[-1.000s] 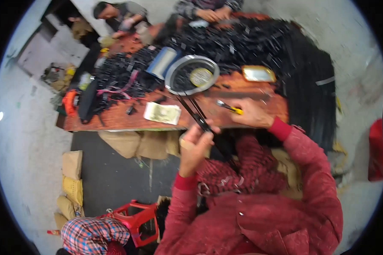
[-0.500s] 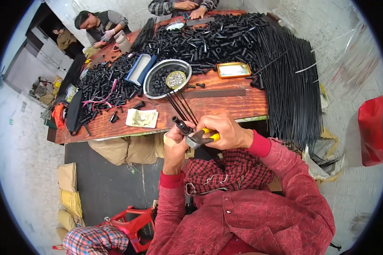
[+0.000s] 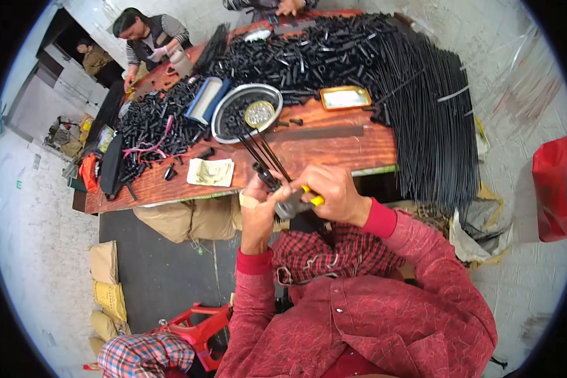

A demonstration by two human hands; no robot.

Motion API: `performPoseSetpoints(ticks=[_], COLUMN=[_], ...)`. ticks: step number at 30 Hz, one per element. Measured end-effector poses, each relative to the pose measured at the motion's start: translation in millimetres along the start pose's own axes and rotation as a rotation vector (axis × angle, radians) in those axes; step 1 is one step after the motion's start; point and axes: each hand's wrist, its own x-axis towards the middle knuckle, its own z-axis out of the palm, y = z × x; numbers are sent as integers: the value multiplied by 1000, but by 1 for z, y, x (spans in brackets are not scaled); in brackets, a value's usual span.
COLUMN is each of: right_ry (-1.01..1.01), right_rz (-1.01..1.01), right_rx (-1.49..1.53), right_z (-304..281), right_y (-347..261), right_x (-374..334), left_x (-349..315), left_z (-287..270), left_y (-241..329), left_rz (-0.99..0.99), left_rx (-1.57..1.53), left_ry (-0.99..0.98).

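Note:
Over the front of the table my left hand (image 3: 256,201) is closed round a black tubular fitting (image 3: 266,176) and several thin black rods (image 3: 263,153), which slant up and away past the table edge. A light bandage-like strip shows near its thumb. Gripped in my right hand (image 3: 339,192) is a pair of pliers (image 3: 317,200) with yellow and dark handles. Their grey head (image 3: 287,209) lies right beside my left fingers, just below the fitting. Blur and fingers hide what the jaws touch.
The wooden table (image 3: 334,151) carries piles of black fittings (image 3: 296,57), a metal bowl (image 3: 217,129), an orange-rimmed tray (image 3: 326,101), a pale cloth pad (image 3: 210,172) and a bundle of black rods (image 3: 428,138). Co-workers sit across. A red stool (image 3: 198,331) stands at lower left.
My right hand has turned with the pliers, so less of the handles shows. The fitting in my left hand has tipped slightly. A co-worker's hand at far left has reached down toward the table.

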Motion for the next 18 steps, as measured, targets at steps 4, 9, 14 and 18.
performPoseSetpoints(ticks=[4, 9, 14, 18], right_ry=[39, 59, 61, 38], right_rz=[51, 20, 134, 600], right_rx=[33, 81, 161, 640], right_z=[1, 6, 13, 18], right_y=[2, 11, 5, 1], right_x=[0, 2, -4, -7], left_x=[5, 7, 1, -4], left_z=[0, 1, -7, -12], left_y=[1, 2, -4, -8], left_rz=[89, 38, 46, 24], left_rx=[173, 37, 97, 30], left_ry=[32, 41, -10, -79])
